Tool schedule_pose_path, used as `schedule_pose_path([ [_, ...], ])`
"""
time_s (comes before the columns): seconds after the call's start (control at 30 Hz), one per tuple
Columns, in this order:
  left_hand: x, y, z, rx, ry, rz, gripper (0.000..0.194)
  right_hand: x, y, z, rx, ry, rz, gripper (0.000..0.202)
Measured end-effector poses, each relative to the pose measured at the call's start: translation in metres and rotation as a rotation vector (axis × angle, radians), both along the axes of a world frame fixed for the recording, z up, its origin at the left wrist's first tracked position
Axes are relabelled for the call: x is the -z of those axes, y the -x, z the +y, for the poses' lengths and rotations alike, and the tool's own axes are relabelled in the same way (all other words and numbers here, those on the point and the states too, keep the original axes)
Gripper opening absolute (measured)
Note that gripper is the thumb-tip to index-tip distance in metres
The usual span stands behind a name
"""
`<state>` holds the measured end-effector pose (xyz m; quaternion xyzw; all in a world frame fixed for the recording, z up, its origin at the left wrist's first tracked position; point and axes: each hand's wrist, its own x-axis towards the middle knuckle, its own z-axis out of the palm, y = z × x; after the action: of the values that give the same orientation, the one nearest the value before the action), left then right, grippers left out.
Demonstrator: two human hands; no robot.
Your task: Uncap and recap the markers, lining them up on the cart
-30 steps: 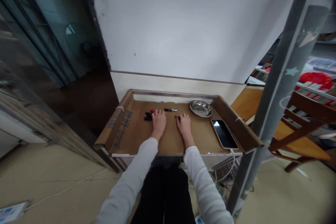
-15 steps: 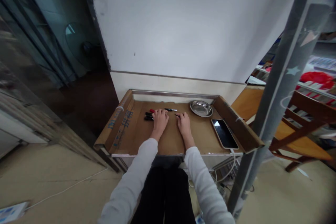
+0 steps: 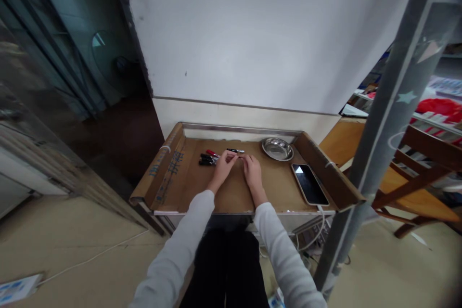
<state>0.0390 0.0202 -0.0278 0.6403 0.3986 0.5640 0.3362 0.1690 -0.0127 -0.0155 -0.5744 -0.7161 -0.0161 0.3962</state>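
Observation:
My left hand (image 3: 224,163) and my right hand (image 3: 252,171) meet over the middle of the cardboard-lined table, fingertips pinched close together. A small, thin, dark piece shows between them, too small to name. Just beyond the fingertips lies a black and silver pen (image 3: 235,150). Beside my left hand rest several black pens (image 3: 207,159) and a red pen (image 3: 211,153), their right ends partly hidden by that hand.
A round steel dish (image 3: 277,149) stands at the back right. In front of it lies a phone (image 3: 309,185) with a white cable. Raised cardboard flaps (image 3: 327,168) border the sides, and a grey post (image 3: 375,120) rises at the right. A white panel (image 3: 245,33) stands behind.
My left hand has moved right, away from the pens, and its fingertips have come up to those of my right hand. More of the black and red pens now shows.

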Motion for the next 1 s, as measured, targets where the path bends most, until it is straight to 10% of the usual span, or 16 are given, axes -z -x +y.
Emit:
schedule_pose_path([
  [0.33,-0.002,0.005,0.003,0.035,-0.010,0.167,0.016,-0.003,0.001,-0.004,-0.123,0.038,0.083,0.030],
  [0.67,0.002,-0.016,0.007,-0.061,-0.307,0.753,0.050,0.005,-0.004,-0.016,0.036,0.034,0.099,0.027],
  [1.0,-0.005,-0.014,-0.007,-0.061,-0.302,0.934,0.022,0.005,-0.007,-0.024,0.051,0.021,0.276,0.030],
])
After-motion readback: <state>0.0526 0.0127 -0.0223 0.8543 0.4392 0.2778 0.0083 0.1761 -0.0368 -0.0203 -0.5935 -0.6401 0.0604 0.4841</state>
